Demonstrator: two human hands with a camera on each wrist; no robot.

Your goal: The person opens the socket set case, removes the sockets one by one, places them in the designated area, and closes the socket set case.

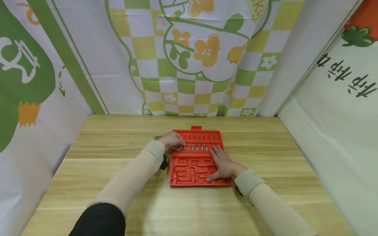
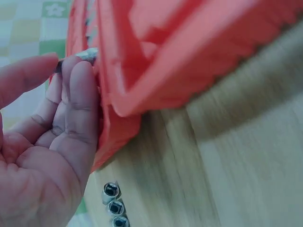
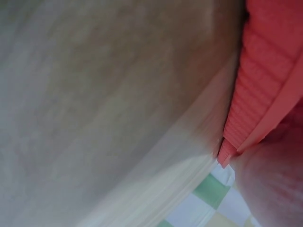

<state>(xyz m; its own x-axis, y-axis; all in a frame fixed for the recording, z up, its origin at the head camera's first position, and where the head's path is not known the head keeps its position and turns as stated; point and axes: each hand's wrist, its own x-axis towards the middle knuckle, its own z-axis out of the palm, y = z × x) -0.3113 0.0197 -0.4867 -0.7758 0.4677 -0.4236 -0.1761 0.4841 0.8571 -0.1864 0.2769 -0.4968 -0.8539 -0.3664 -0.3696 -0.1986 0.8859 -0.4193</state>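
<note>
A red plastic tool case (image 1: 193,154) lies unfolded on the table, with moulded recesses in both halves. A row of small silver bits (image 1: 197,147) stands in its upper half. At the left end of that row, my left hand (image 1: 172,141) pinches a small ridged silver bit (image 2: 88,55) between thumb and fingertips, up against the case. Part of the bit is hidden by the fingers. My right hand (image 1: 222,164) rests with spread fingers on the right side of the case, thumb over the lower half. In the right wrist view only a blurred part of this hand (image 3: 270,184) shows beside the case wall.
Several silver sockets (image 2: 115,207) stand on the wooden table (image 1: 118,141) left of the case, partly behind the left hand in the head view. A patterned curtain (image 1: 203,95) hangs behind the table, with printed sheets on both sides.
</note>
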